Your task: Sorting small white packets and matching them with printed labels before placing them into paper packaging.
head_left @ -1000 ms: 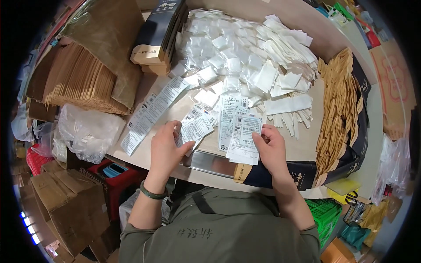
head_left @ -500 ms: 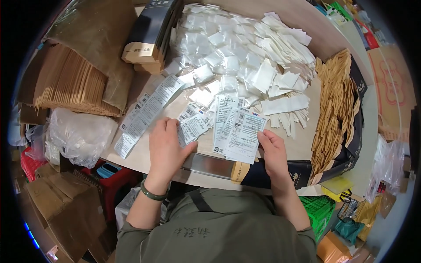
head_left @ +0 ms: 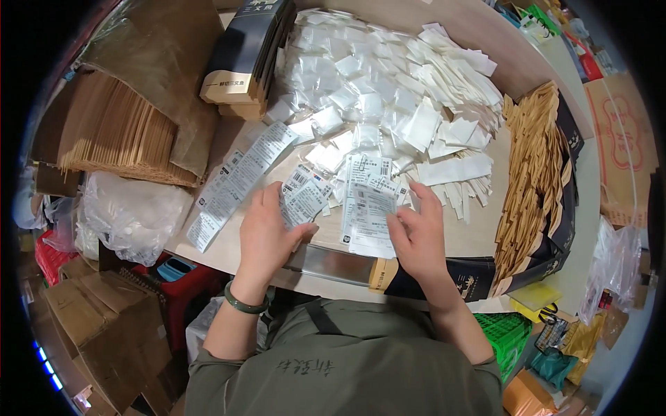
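My left hand (head_left: pixel 267 232), with a dark green bangle on the wrist, lies beside a small batch of printed shipping labels (head_left: pixel 305 195). Its thumb and fingers are spread around the batch's near left side. My right hand (head_left: pixel 420 239) is at the right edge of another overlapping stack of printed labels (head_left: pixel 373 232). The thumb is close to the top label or touching it, and the index finger is lifted away from it. A long strip of labels (head_left: pixel 243 180) lies slantwise to the left of my left hand.
White and clear packets (head_left: pixel 361 83) are heaped behind the labels. Folded brown paper pieces (head_left: pixel 527 180) fill the right side, edged by dark blue boxes (head_left: pixel 444 274). A stack of dark boxes (head_left: pixel 243 55), a carton of brown sheets (head_left: pixel 114 132) and a plastic bag (head_left: pixel 132 215) stand left.
My right hand has moved slightly left and its fingers have parted from the label they gripped. That label now lies further left on its stack. The left hand has barely moved.
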`<state>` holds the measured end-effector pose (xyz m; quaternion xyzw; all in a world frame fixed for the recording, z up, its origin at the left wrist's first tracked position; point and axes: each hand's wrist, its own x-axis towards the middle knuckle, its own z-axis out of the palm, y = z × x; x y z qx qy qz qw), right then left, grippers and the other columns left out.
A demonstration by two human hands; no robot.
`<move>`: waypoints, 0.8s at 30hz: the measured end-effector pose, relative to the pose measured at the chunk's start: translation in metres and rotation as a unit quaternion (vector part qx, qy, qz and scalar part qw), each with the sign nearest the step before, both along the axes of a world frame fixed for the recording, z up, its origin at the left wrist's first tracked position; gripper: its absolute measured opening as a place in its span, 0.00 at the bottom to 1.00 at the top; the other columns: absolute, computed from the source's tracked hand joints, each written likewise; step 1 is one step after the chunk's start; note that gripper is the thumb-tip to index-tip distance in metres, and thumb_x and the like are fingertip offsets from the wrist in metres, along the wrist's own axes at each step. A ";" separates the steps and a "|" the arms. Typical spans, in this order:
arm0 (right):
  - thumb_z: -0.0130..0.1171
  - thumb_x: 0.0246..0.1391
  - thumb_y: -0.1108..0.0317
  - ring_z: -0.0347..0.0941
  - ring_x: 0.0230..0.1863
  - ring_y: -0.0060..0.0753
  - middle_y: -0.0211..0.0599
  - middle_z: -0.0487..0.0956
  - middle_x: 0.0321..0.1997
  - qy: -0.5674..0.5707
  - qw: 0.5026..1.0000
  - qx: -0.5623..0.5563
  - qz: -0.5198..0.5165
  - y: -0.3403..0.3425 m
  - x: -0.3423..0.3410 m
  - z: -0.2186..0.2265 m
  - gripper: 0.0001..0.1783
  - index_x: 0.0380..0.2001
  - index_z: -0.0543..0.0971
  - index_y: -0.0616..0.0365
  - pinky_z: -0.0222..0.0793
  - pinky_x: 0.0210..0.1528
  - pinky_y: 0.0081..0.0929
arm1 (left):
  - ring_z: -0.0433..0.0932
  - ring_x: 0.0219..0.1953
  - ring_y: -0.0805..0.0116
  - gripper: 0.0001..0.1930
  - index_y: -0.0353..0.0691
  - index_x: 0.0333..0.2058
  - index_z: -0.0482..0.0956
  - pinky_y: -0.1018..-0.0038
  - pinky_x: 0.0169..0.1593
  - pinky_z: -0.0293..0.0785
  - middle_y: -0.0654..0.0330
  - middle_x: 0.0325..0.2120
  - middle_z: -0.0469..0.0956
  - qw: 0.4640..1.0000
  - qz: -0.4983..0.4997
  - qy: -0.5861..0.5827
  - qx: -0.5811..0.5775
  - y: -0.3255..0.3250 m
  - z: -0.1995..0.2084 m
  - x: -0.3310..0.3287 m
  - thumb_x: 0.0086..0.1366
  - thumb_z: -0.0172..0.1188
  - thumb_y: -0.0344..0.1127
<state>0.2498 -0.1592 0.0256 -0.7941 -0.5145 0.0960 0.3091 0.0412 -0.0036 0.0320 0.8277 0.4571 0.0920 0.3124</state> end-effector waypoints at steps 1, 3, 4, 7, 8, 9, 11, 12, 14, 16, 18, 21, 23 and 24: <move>0.62 0.52 0.71 0.64 0.58 0.53 0.50 0.73 0.49 -0.072 0.997 -0.014 0.012 0.006 0.001 -0.004 0.08 0.33 0.80 0.66 0.63 0.58 0.40 | 0.73 0.50 0.48 0.37 0.30 0.54 0.67 0.62 0.54 0.70 0.44 0.48 0.73 1.000 0.010 -0.017 -0.004 0.002 -0.001 -0.001 0.46 0.73 0.37; 0.62 0.51 0.72 0.66 0.56 0.52 0.48 0.73 0.46 -0.054 0.998 -0.010 0.013 0.013 0.001 -0.008 0.07 0.31 0.80 0.66 0.64 0.57 0.40 | 0.75 0.49 0.51 0.34 0.30 0.54 0.68 0.64 0.53 0.71 0.44 0.47 0.75 0.999 0.022 -0.033 -0.006 0.007 -0.007 -0.005 0.49 0.72 0.35; 0.63 0.50 0.73 0.67 0.54 0.52 0.47 0.74 0.43 -0.035 0.999 -0.008 0.015 0.015 -0.001 -0.010 0.06 0.28 0.79 0.66 0.64 0.56 0.40 | 0.77 0.47 0.57 0.31 0.30 0.54 0.68 0.68 0.51 0.72 0.47 0.44 0.77 0.994 0.039 -0.070 -0.069 0.008 -0.011 -0.009 0.53 0.70 0.33; 0.62 0.49 0.75 0.69 0.51 0.50 0.43 0.74 0.39 -0.012 0.999 0.027 0.015 0.017 0.000 -0.005 0.06 0.26 0.77 0.66 0.66 0.53 0.39 | 0.78 0.42 0.67 0.25 0.29 0.53 0.69 0.75 0.47 0.73 0.54 0.40 0.79 0.971 0.072 -0.156 -0.168 0.014 -0.013 -0.016 0.58 0.66 0.29; 0.63 0.49 0.75 0.71 0.47 0.46 0.41 0.75 0.37 -0.008 0.999 0.042 0.010 0.017 0.001 -0.004 0.06 0.27 0.77 0.67 0.67 0.49 0.34 | 0.78 0.41 0.72 0.22 0.29 0.52 0.70 0.78 0.47 0.73 0.57 0.39 0.80 0.953 0.081 -0.206 -0.206 0.016 -0.013 -0.019 0.61 0.64 0.28; 0.63 0.49 0.75 0.71 0.47 0.46 0.41 0.75 0.37 -0.006 0.999 0.042 0.015 0.018 0.000 0.000 0.06 0.27 0.77 0.67 0.67 0.49 0.34 | 0.78 0.41 0.72 0.22 0.29 0.52 0.70 0.78 0.47 0.73 0.57 0.39 0.80 0.953 0.086 -0.205 -0.205 0.018 -0.014 -0.023 0.61 0.64 0.28; 0.63 0.50 0.75 0.72 0.42 0.37 0.39 0.74 0.36 0.121 0.992 0.026 -0.038 0.020 0.002 0.008 0.06 0.29 0.77 0.68 0.67 0.45 0.28 | 0.77 0.41 0.76 0.19 0.30 0.52 0.71 0.79 0.47 0.73 0.60 0.41 0.80 0.897 0.096 -0.275 -0.334 0.022 -0.017 -0.027 0.64 0.62 0.29; 0.62 0.53 0.74 0.72 0.39 0.26 0.35 0.75 0.36 0.183 0.982 0.025 -0.038 0.021 0.008 0.002 0.07 0.30 0.77 0.68 0.66 0.43 0.22 | 0.77 0.41 0.76 0.19 0.30 0.52 0.71 0.79 0.47 0.73 0.60 0.41 0.80 0.896 0.097 -0.276 -0.334 0.022 -0.017 -0.028 0.64 0.62 0.29; 0.61 0.55 0.73 0.71 0.38 0.23 0.33 0.75 0.37 0.246 0.968 0.018 -0.041 0.033 0.016 0.003 0.07 0.31 0.78 0.68 0.66 0.43 0.20 | 0.76 0.39 0.78 0.14 0.32 0.47 0.75 0.80 0.45 0.73 0.62 0.38 0.80 0.840 0.118 -0.359 -0.389 0.021 -0.017 -0.027 0.65 0.62 0.31; 0.61 0.56 0.73 0.71 0.38 0.19 0.30 0.75 0.37 0.306 0.951 0.012 -0.045 0.042 0.019 0.004 0.07 0.32 0.79 0.68 0.66 0.42 0.18 | 0.77 0.39 0.78 0.14 0.32 0.48 0.75 0.79 0.46 0.73 0.61 0.39 0.80 0.827 0.116 -0.367 -0.409 0.021 -0.022 -0.026 0.66 0.61 0.31; 0.59 0.58 0.73 0.70 0.38 0.18 0.30 0.75 0.41 0.371 0.923 0.023 -0.103 0.050 0.015 0.005 0.07 0.34 0.80 0.68 0.66 0.42 0.16 | 0.77 0.40 0.77 0.14 0.32 0.48 0.75 0.79 0.47 0.73 0.61 0.40 0.80 0.814 0.113 -0.376 -0.428 0.020 -0.025 -0.022 0.67 0.59 0.31; 0.59 0.58 0.73 0.70 0.38 0.18 0.31 0.75 0.44 0.355 0.930 0.001 -0.095 0.037 0.017 -0.008 0.07 0.35 0.81 0.68 0.67 0.40 0.18 | 0.77 0.43 0.75 0.15 0.32 0.51 0.73 0.78 0.49 0.73 0.60 0.42 0.80 0.791 0.118 -0.394 -0.452 0.010 -0.027 -0.012 0.69 0.57 0.32; 0.60 0.58 0.73 0.71 0.38 0.18 0.31 0.74 0.45 0.394 0.915 -0.006 -0.088 0.036 0.010 -0.006 0.07 0.35 0.81 0.68 0.67 0.40 0.18 | 0.76 0.45 0.74 0.16 0.32 0.54 0.71 0.77 0.51 0.73 0.59 0.45 0.79 0.769 0.107 -0.395 -0.491 0.002 -0.030 -0.005 0.70 0.54 0.32; 0.60 0.57 0.73 0.71 0.38 0.19 0.32 0.74 0.46 0.433 0.898 -0.012 -0.081 0.037 0.006 -0.005 0.08 0.36 0.81 0.68 0.67 0.40 0.18 | 0.76 0.46 0.74 0.16 0.32 0.54 0.69 0.76 0.51 0.73 0.58 0.46 0.78 0.754 0.111 -0.398 -0.511 -0.005 -0.031 0.001 0.71 0.52 0.31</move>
